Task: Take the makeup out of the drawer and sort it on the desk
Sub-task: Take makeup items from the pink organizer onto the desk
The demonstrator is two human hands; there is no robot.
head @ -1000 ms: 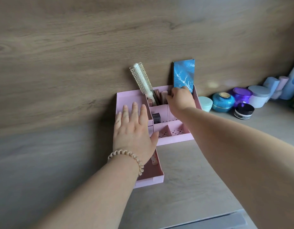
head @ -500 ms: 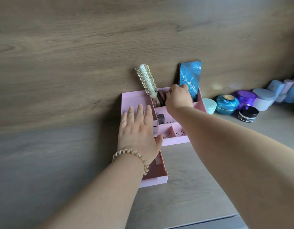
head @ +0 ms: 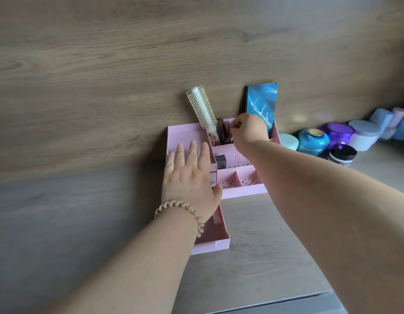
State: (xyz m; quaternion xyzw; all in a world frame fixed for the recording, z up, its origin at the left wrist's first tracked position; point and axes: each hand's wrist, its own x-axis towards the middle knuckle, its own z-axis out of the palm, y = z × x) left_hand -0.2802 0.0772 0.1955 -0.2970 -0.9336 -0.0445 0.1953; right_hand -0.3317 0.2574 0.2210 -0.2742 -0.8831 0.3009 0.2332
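A pink organizer point(head: 187, 130) stands on the desk against the wooden wall, its low drawer point(head: 210, 247) pulled out toward me. My left hand point(head: 187, 177) lies flat over the organizer's left compartment, fingers apart. My right hand point(head: 248, 130) reaches into the back compartment, fingertips pinched on the top of a brown-pink makeup stick point(head: 224, 132). A white round hairbrush point(head: 202, 107) and a blue palette point(head: 262, 100) stand upright in the back. A dark lipstick box point(head: 220, 160) sits in a middle cell. A small pale item point(head: 216, 217) lies in the drawer.
Along the wall to the right stand a mint jar point(head: 288, 141), a ribbed teal jar point(head: 313, 141), a purple jar point(head: 339, 131), a black jar point(head: 341, 155) and a pale round box point(head: 364, 134). The desk's front edge point(head: 287, 302) runs at the bottom.
My right hand has moved left from the foot of the blue palette to the sticks beside the hairbrush and its fingers have pinched together. My left hand has stayed on the organizer.
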